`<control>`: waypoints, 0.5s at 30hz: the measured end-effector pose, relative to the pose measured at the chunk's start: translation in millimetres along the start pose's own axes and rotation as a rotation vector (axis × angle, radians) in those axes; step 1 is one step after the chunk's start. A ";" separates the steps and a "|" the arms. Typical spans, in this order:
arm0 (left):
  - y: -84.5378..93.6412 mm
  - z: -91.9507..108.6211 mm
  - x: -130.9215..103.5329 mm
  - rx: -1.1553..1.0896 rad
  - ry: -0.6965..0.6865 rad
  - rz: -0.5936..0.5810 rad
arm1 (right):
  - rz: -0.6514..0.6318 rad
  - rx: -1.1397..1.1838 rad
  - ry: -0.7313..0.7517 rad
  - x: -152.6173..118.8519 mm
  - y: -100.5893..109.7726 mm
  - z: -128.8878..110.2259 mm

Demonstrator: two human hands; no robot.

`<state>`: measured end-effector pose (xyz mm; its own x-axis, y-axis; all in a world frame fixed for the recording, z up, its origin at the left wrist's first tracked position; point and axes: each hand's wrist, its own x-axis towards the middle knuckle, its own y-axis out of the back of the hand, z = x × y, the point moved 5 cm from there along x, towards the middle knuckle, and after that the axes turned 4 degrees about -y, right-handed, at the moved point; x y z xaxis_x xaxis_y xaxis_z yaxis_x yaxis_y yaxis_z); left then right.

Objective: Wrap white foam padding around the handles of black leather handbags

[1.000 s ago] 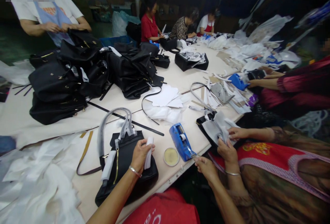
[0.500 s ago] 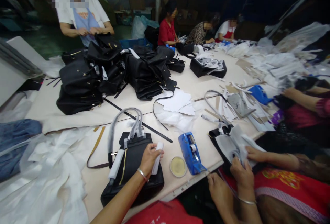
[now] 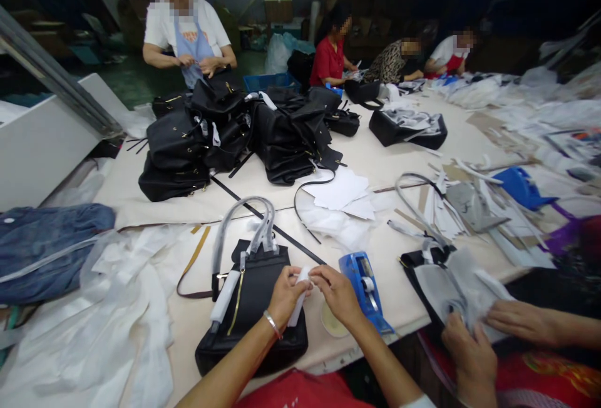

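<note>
A black handbag point(image 3: 263, 276) with a gold zip lies on the table before me, its two handles point(image 3: 241, 217) sheathed in pale wrapping. My left hand point(image 3: 287, 295), with a silver bangle at the wrist, pinches a folded white wrapping strip point(image 3: 297, 313) at the bag's right side. At the strip's upper end, the fingertips of my right hand point(image 3: 335, 292) are pinched together; anything small between them cannot be made out. A similar white wrap point(image 3: 224, 298) sits on the bag's left side. Right of my right hand stands a blue tape dispenser point(image 3: 366, 289).
A round yellowish disc point(image 3: 332, 321) lies partly behind my right forearm. Black bags point(image 3: 188, 139) are piled at the back left. White wrapping sheets point(image 3: 126, 308) cover the left side. At right, a co-worker's hands point(image 3: 474, 348) work on another black bag point(image 3: 417, 270).
My right hand has come up and left from the table edge below the tape dispenser to the white strip. My left hand keeps its hold. The view has swung left.
</note>
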<state>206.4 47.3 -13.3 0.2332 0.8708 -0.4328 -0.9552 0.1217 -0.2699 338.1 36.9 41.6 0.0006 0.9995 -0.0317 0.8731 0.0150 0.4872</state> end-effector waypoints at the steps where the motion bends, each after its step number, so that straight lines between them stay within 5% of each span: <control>1: -0.1 0.4 -0.2 -0.004 -0.001 -0.006 | -0.023 -0.020 0.019 2.8 -0.8 1.9; 7: -0.7 7.5 0.1 -0.077 0.076 -0.117 | -0.039 0.162 -0.139 13.2 -2.8 34.5; 15: -1.2 13.7 6.9 -0.264 0.206 -0.241 | -0.051 0.895 -0.470 -0.7 -62.7 69.6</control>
<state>206.7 59.7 -4.2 0.5019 0.7157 -0.4857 -0.7951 0.1607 -0.5848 317.3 33.2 -49.6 -0.0234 0.8830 -0.4688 0.9220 -0.1622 -0.3515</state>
